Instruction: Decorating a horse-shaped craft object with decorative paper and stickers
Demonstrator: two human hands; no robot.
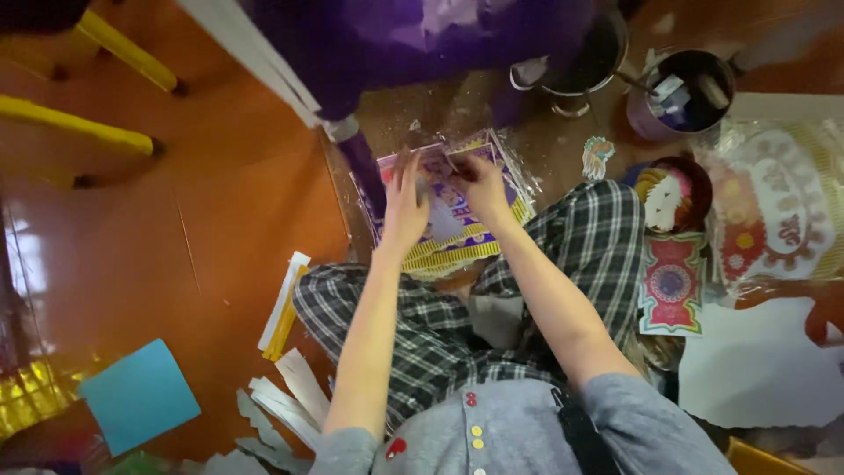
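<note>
Here, seen from above, a person sits cross-legged on an orange-brown floor (220, 220) in checked trousers (440, 325), both bare hands at work on a decorated panel (457, 220) that lies flat just beyond the knees, near the middle of the scene. The panel is roughly square, with a purple and white patterned face, a yellow striped border along its near and right edges, and a clear glossy wrapping that catches the light; motion blur hides its finer pattern. The left hand (404, 207) lies on the panel's left part with fingers spread and pointing away from the body, pressing on the surface. The right hand (483, 189) rests on the panel's upper middle with fingers curled inward as if pinching something small; what it grips, if anything, cannot be told. The two hands sit close together, nearly touching. Left of the knees lie white and yellow paper strips (283, 308), and further near-left a blue paper sheet (141, 396). To the right of the right leg lies a red and green ornamental cut-out (673, 286), with a round container of decorations (673, 193) just beyond it and a wrapped red and white ornament (774, 211) further right. At the far right stands a purple pot of tools (681, 92). A purple structure (396, 44) rises at the far edge.
</note>
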